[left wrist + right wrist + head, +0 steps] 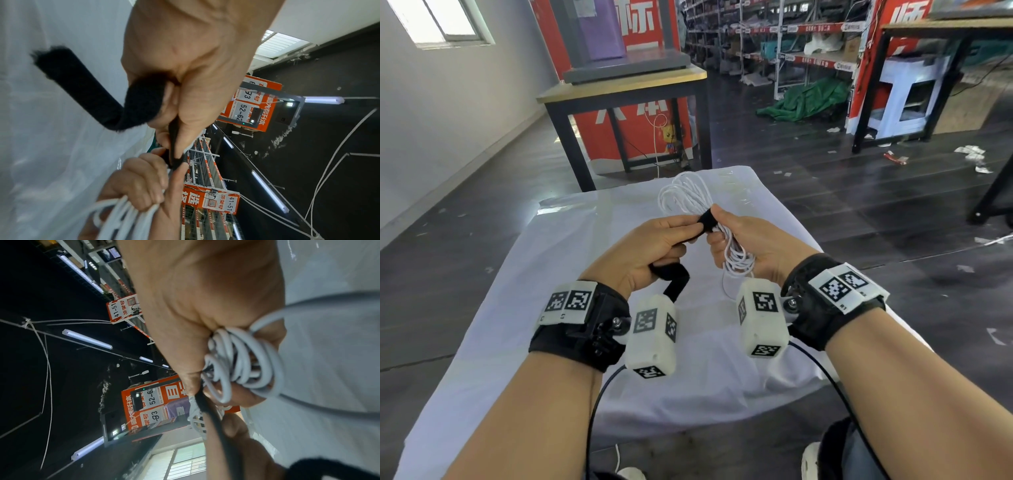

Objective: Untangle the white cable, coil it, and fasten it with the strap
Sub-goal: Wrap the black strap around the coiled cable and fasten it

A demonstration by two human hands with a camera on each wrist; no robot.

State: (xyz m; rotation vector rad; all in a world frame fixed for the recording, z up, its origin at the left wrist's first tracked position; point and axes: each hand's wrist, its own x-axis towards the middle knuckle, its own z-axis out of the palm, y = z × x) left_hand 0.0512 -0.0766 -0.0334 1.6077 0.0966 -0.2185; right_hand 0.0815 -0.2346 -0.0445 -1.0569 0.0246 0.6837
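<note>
The white cable is gathered into a coil held above the white-covered table. My right hand grips the bundle of loops in its curled fingers, thumb on top. A black fuzzy strap lies across the coil's middle between both thumbs. My left hand holds the strap in its curled fingers; its free tail hangs below the palm, also seen as the strap tail in the left wrist view. A narrow part of the strap runs to the right hand's fingers.
A wooden table with black legs stands beyond the work table. Dark floor with scattered litter lies to the right, shelving racks at the back. Black wrist-camera cables hang below my forearms.
</note>
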